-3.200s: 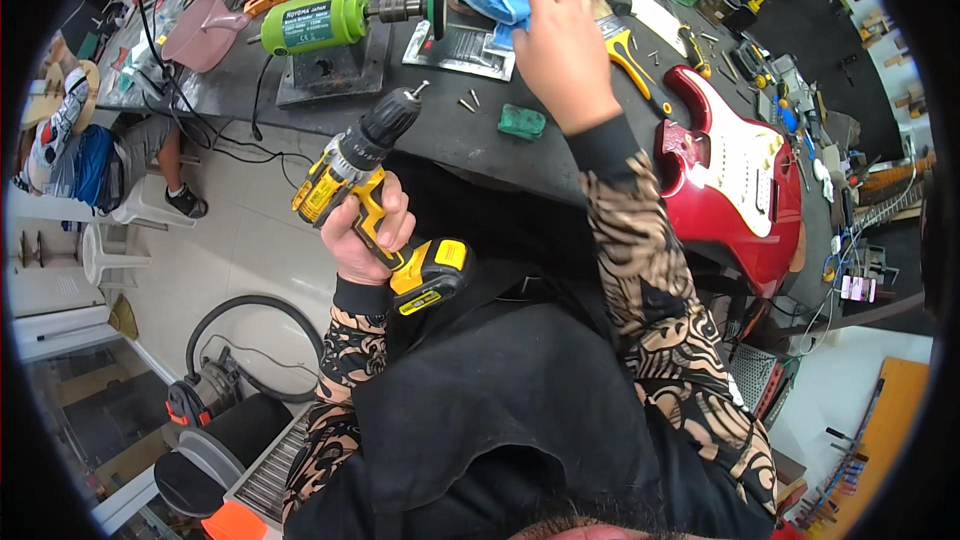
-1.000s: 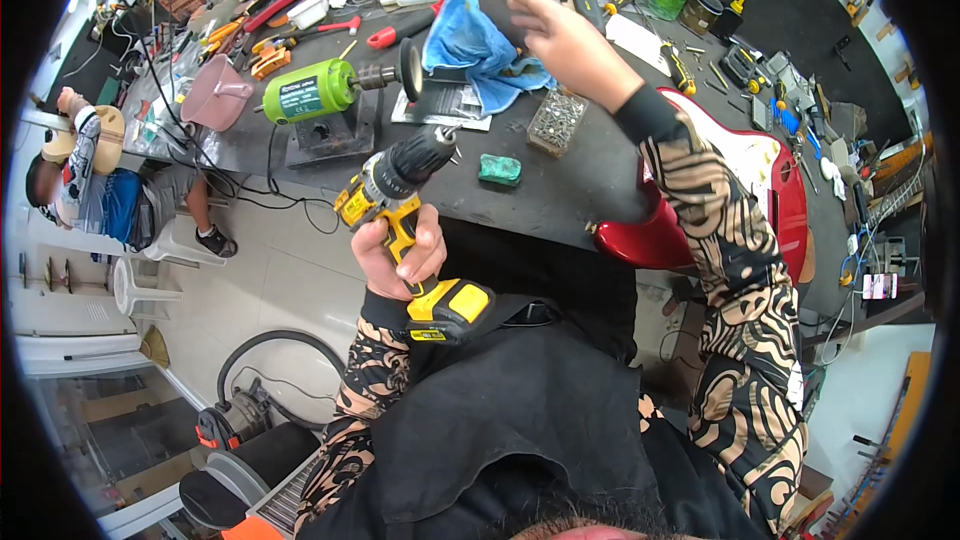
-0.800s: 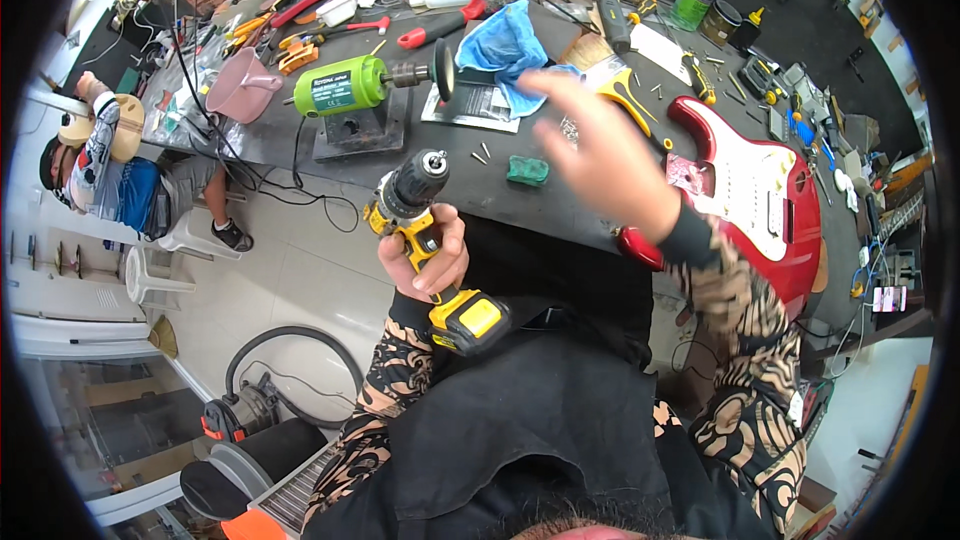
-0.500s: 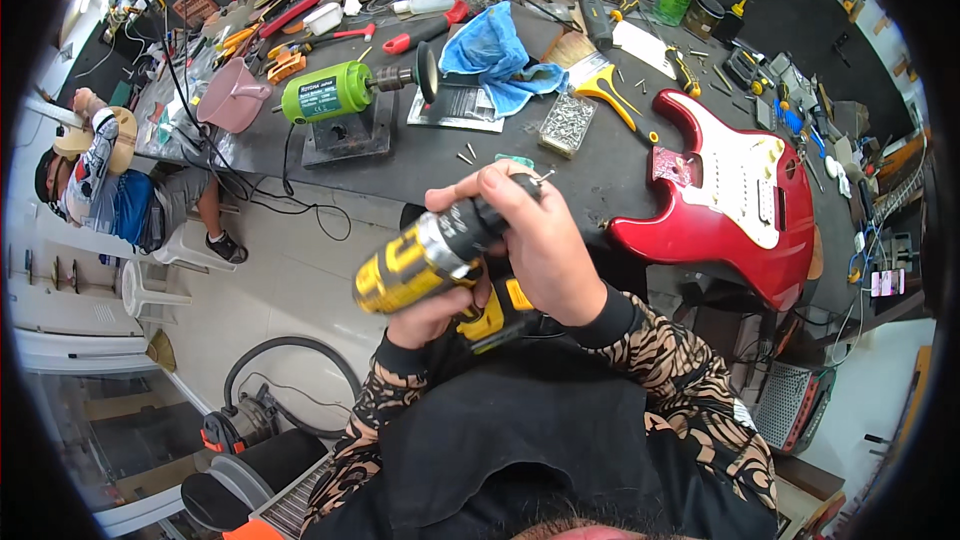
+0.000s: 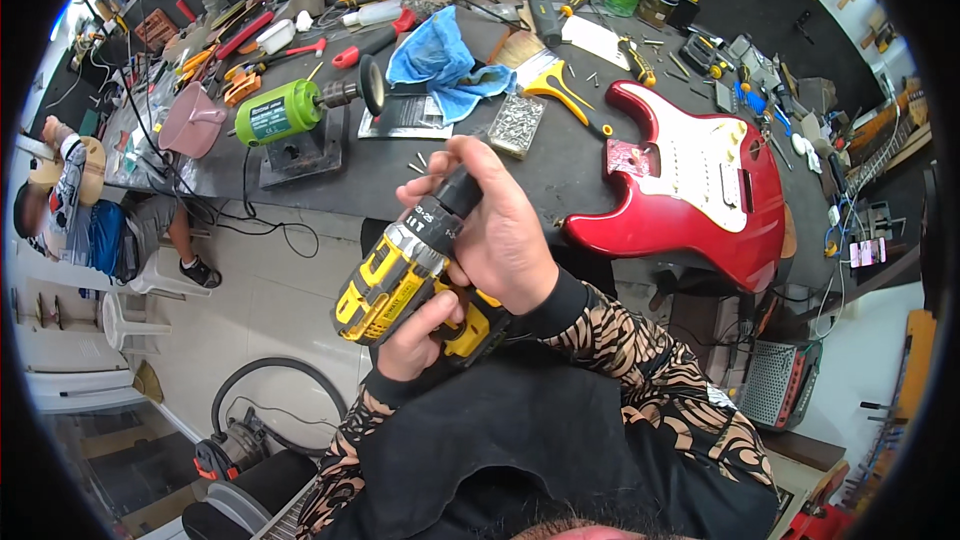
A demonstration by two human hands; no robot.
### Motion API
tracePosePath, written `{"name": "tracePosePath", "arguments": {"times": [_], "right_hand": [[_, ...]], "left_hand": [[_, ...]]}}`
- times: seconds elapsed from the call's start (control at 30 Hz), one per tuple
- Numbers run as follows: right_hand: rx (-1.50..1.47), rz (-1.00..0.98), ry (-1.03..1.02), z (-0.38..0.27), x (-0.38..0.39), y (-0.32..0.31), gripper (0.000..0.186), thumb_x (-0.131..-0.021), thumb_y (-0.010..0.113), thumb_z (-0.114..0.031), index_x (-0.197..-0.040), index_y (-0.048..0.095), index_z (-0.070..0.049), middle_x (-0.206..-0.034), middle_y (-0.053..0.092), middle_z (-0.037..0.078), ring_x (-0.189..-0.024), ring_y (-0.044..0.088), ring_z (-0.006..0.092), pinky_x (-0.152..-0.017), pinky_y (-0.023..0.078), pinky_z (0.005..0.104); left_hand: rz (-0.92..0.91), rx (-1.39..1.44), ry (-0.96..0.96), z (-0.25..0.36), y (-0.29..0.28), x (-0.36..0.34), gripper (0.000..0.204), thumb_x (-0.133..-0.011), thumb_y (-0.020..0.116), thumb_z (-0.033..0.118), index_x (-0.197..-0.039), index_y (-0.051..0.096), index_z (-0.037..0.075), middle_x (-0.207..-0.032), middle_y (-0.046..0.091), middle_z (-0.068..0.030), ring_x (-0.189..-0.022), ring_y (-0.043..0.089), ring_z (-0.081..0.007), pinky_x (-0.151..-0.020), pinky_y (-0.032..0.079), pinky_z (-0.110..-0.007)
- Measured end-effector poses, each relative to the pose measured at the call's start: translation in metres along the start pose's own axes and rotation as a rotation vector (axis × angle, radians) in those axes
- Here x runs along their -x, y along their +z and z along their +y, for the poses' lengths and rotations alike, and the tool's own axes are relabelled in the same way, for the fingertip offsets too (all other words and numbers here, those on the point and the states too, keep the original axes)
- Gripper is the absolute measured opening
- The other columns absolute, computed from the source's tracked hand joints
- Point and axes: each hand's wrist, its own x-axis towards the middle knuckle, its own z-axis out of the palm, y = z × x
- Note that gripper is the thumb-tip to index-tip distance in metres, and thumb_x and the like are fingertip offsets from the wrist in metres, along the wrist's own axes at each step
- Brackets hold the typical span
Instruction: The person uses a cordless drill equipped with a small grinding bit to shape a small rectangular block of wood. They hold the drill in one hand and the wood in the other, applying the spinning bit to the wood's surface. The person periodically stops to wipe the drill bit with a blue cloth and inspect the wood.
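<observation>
One yellow drill (image 5: 395, 285) is held before the tabletop (image 5: 568, 155), gripped by the left hand (image 5: 415, 338), its chuck (image 5: 461, 191) now clasped by the right hand (image 5: 508, 245), apart moments ago, both being thus occupied.

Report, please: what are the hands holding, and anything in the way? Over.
Left hand gripping yellow-black drill; right hand wrapped around its chuck. Drill tilted, chuck end toward the bench. Right hand hides the drill's tip.
</observation>
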Motion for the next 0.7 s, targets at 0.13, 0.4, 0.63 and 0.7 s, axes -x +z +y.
{"name": "tracePosePath", "arguments": {"times": [0.13, 0.4, 0.63, 0.7], "right_hand": [[0.103, -0.091, -0.019, -0.018, 0.010, -0.017, 0.036, -0.123, 0.044, -0.029, -0.141, 0.059, 0.000, -0.142, 0.069, 0.018, -0.137, 0.066, 0.0325, -0.113, 0.056, 0.0502], [0.202, -0.015, 0.071, -0.037, 0.020, -0.034, 0.036, -0.123, 0.044, -0.031, -0.138, 0.059, -0.001, -0.136, 0.070, 0.017, -0.135, 0.068, 0.0333, -0.115, 0.055, 0.0495], [0.331, 0.089, 0.416, -0.010, 0.058, -0.061, 0.036, -0.122, 0.048, -0.033, -0.131, 0.065, -0.003, -0.125, 0.071, 0.011, -0.109, 0.073, 0.0218, -0.098, 0.063, 0.0415], [0.335, 0.059, 0.559, -0.003, 0.061, -0.072, 0.036, -0.122, 0.049, -0.032, -0.130, 0.066, -0.002, -0.117, 0.072, 0.011, -0.094, 0.073, 0.0201, -0.087, 0.064, 0.0367]], "left_hand": [[-0.034, -0.031, 0.013, 0.017, -0.003, -0.005, 0.037, -0.098, 0.071, 0.005, -0.133, 0.065, -0.003, -0.114, 0.071, -0.0142, -0.081, 0.065, -0.0143, -0.078, 0.052, -0.030], [-0.029, -0.336, -0.058, 0.059, 0.006, -0.001, 0.068, -0.097, 0.075, -0.001, -0.161, 0.051, 0.001, -0.124, 0.075, -0.0156, -0.080, 0.064, -0.0100, -0.075, 0.053, -0.025], [-0.408, -1.002, -0.018, 0.134, -0.016, 0.001, 0.082, -0.083, 0.087, 0.006, -0.160, 0.058, 0.007, -0.153, 0.070, -0.0174, -0.129, 0.076, -0.0357, -0.105, 0.057, -0.037], [-0.472, -1.042, -0.119, 0.145, -0.021, 0.004, 0.089, -0.080, 0.089, 0.010, -0.163, 0.057, 0.013, -0.140, 0.076, -0.0182, -0.121, 0.076, -0.0430, -0.100, 0.060, -0.039]]}}
